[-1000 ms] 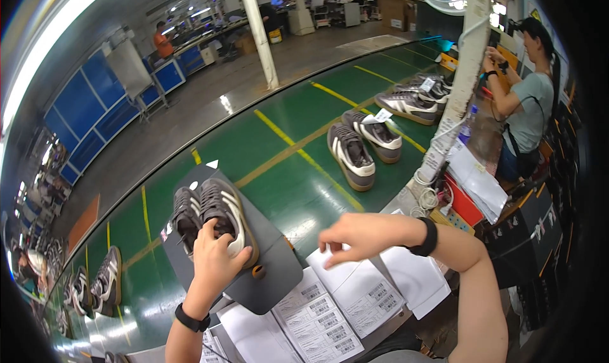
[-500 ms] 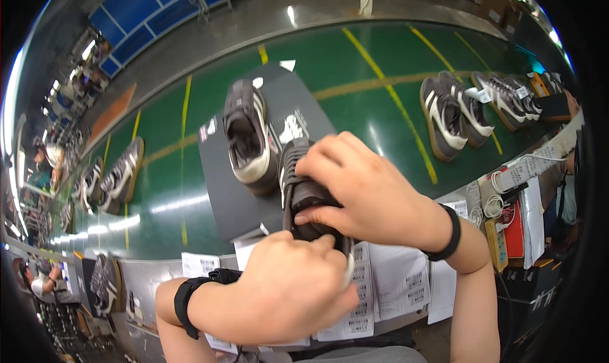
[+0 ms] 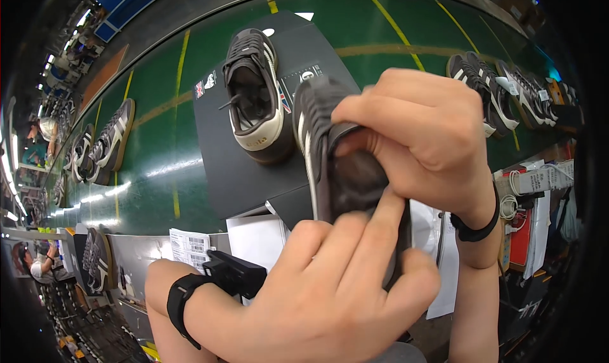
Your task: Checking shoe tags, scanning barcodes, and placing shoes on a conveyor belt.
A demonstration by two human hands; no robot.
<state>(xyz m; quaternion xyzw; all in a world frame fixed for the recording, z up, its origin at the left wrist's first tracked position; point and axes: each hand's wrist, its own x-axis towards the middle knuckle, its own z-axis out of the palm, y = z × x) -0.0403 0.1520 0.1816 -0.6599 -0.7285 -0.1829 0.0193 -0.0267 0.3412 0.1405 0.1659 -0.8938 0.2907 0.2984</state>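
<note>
A dark grey sneaker [image 3: 321,118] with light side stripes is held up close in front of me, its toe pointing away. My right hand [image 3: 425,134] pinches its tongue at the top of the foot opening. Around the heel end is my left hand [image 3: 330,293], its fingertips at the opening and its thumb along the outer side. The heel is mostly hidden behind that hand. Just left of it, a matching sneaker [image 3: 259,131] with a pale heel patch stands upright on a flat black shoebox [image 3: 222,188]; a lace end sticks out to its left.
The box lies on a green conveyor [image 3: 155,144] with yellow lines. More sneakers [image 3: 113,144] stand at left, and others [image 3: 482,90] at right. Below the belt lie label sheets [image 3: 189,244]. Coiled white cables [image 3: 509,205] and a red folder [image 3: 519,233] are at right.
Both hands and the held sneaker have come closer to the view. My right hand has moved up and right with the tongue in its fingers; my left fingers have shifted to the opening.
</note>
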